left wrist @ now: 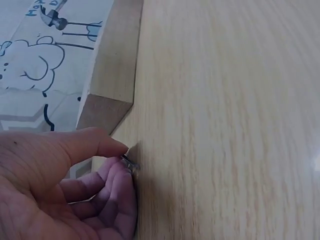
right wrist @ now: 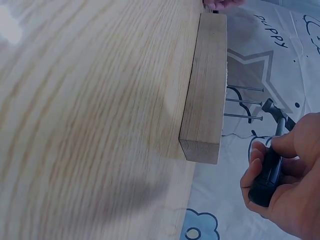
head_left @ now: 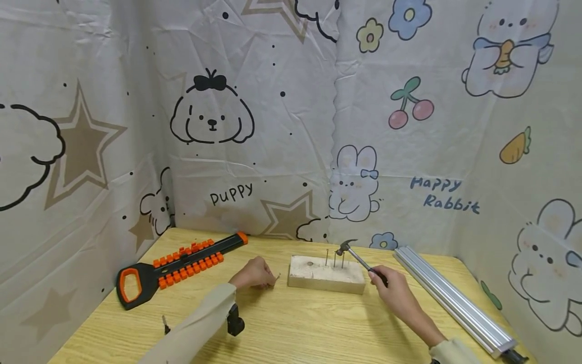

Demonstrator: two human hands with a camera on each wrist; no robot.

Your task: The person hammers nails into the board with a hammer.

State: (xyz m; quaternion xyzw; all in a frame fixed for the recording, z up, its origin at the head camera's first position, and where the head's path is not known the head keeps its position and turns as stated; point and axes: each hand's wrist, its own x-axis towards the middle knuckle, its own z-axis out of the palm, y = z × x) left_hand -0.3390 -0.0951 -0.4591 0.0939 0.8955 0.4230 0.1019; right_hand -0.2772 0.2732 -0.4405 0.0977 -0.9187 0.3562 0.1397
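A pale wooden block (head_left: 325,284) lies on the table, and three nails (right wrist: 244,102) stand upright in its top. My right hand (head_left: 396,289) grips the black handle of a small claw hammer (head_left: 361,260). The hammer's head is close by the nail heads; whether it touches one I cannot tell. To the left of the block, my left hand (head_left: 254,273) pinches a nail (left wrist: 130,163) between thumb and fingertips, low over the table. Most of that nail is hidden by the fingers.
A black and orange rack (head_left: 191,263) lies at the back left of the wood-grain table (head_left: 291,328). On the right is a long silver metal bar (head_left: 450,298). Partly behind the left sleeve lies a small dark-handled item (head_left: 165,323). Printed cloth hangs around the table.
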